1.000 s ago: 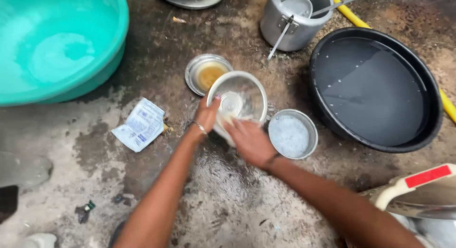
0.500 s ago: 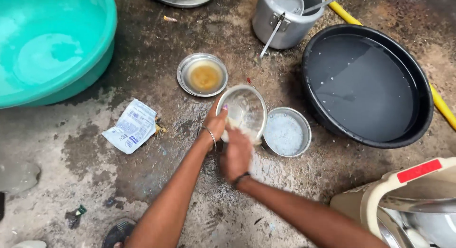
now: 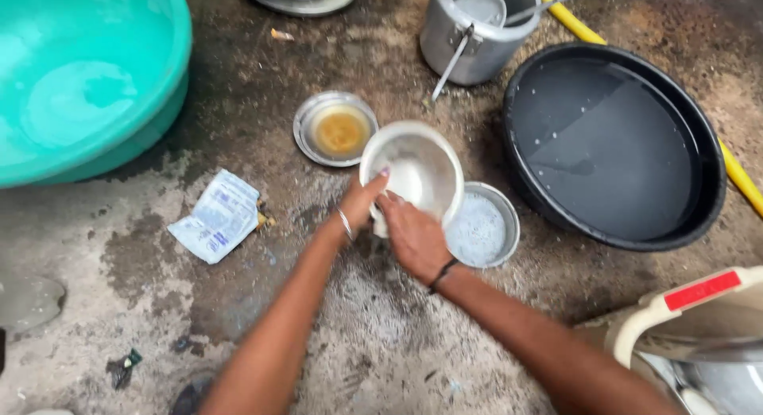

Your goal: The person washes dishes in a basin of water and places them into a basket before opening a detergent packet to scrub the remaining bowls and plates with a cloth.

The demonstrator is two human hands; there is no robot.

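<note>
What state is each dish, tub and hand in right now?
Steel bowl: tilted, held off the ground.
Left hand: grips the bowl's rim.
Right hand: at the bowl's lower edge.
Small dish: holds foamy water.
Steel plate: brownish residue inside.
Black tub: filled with water.
Green basin: holds water.

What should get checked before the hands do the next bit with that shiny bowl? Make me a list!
1. Left hand grips the steel bowl at its rim: ok.
2. Right hand is on the bowl's near inner side, fingers inside: ok.
3. Something to scrub with under the right hand: cannot tell, it is hidden.
4. Bowl held tilted above the small steel dish of foamy water: ok.
5. Black tub on the right holds water for a rinse: ok.
6. Plate with brown residue lies apart from the bowl, beyond it: ok.
</note>
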